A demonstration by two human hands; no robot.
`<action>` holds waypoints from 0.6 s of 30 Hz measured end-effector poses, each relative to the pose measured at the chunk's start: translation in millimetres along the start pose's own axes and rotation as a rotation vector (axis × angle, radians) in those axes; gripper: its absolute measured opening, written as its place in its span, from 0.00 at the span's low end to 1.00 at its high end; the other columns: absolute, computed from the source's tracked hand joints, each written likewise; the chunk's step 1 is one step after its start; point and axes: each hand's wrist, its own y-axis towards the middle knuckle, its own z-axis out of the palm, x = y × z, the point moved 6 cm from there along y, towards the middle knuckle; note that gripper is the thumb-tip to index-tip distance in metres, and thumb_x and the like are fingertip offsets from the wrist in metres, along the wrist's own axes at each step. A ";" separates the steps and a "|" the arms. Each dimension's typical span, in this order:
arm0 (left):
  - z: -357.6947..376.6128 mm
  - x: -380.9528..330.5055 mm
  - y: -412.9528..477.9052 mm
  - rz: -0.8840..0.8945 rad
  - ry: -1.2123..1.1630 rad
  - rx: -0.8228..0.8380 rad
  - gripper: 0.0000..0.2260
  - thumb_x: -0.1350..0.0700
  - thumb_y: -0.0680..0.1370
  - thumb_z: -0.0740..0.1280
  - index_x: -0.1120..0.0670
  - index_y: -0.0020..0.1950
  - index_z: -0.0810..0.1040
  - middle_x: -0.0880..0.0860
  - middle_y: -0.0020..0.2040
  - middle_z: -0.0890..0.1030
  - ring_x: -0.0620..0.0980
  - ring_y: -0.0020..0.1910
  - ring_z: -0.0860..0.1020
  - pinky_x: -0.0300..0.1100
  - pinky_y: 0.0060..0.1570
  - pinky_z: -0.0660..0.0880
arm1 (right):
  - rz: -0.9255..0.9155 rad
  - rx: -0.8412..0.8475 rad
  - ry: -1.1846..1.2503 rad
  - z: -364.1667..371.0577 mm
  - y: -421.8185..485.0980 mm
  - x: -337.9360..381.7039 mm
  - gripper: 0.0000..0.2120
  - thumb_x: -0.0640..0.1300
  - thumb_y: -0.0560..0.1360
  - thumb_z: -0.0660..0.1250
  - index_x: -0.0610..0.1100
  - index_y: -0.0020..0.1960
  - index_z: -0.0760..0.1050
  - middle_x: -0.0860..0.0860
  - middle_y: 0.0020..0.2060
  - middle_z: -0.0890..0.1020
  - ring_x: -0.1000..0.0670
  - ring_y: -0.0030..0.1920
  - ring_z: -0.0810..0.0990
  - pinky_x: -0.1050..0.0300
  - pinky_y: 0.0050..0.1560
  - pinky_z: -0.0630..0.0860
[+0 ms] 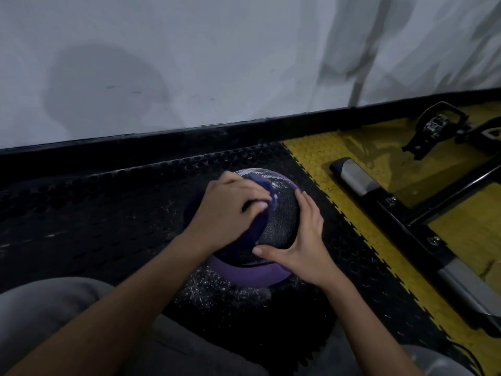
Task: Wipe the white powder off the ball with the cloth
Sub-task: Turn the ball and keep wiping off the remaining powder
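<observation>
A black and purple textured ball [282, 221] sits on the black rubber floor mat [95, 213] in front of me. White powder [276, 183] speckles its far purple top. My left hand [227, 213] grips a dark purple cloth [261, 215] and presses it on the ball's upper left side. My right hand [301, 240] lies against the ball's right and near side, fingers straight and spread, thumb across the front.
White powder is scattered on the mat [217, 291] just in front of the ball. A yellow studded floor strip [352, 213] runs to the right, with an exercise machine's frame [401, 213] and pedal [433, 128]. A white wall [217, 63] stands behind. My knees fill the bottom.
</observation>
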 end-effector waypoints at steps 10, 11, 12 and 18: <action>7.8 -16.9 -7.8 0.110 0.070 0.023 0.11 0.47 0.74 0.62 0.46 0.48 0.83 0.39 0.50 0.81 0.41 0.53 0.66 0.40 0.55 0.55 | -0.008 -0.019 -0.013 -0.2 -0.6 -1.1 0.61 0.72 0.52 0.68 0.50 0.76 0.45 0.58 0.73 0.47 0.62 0.71 0.44 0.50 0.74 0.49; 5.5 -11.1 -1.7 0.065 0.065 0.014 0.11 0.48 0.73 0.62 0.46 0.49 0.83 0.40 0.50 0.81 0.42 0.53 0.66 0.41 0.56 0.56 | -0.007 -0.020 -0.011 -0.3 -0.6 -1.5 0.61 0.72 0.53 0.69 0.51 0.76 0.45 0.58 0.73 0.47 0.61 0.71 0.43 0.49 0.74 0.49; 2.3 -0.7 5.2 0.005 0.046 -0.019 0.12 0.49 0.73 0.62 0.47 0.49 0.83 0.41 0.51 0.82 0.44 0.53 0.68 0.43 0.57 0.60 | -0.006 -0.023 -0.008 0.1 0.1 -1.6 0.61 0.72 0.53 0.70 0.51 0.76 0.45 0.58 0.73 0.47 0.62 0.71 0.43 0.48 0.74 0.49; -1.3 8.9 3.4 -0.062 -0.008 -0.061 0.11 0.49 0.72 0.63 0.47 0.47 0.83 0.42 0.50 0.82 0.47 0.53 0.71 0.44 0.58 0.61 | -0.016 -0.031 -0.033 2.7 2.6 3.7 0.61 0.72 0.53 0.68 0.51 0.76 0.45 0.58 0.73 0.47 0.61 0.71 0.43 0.47 0.74 0.48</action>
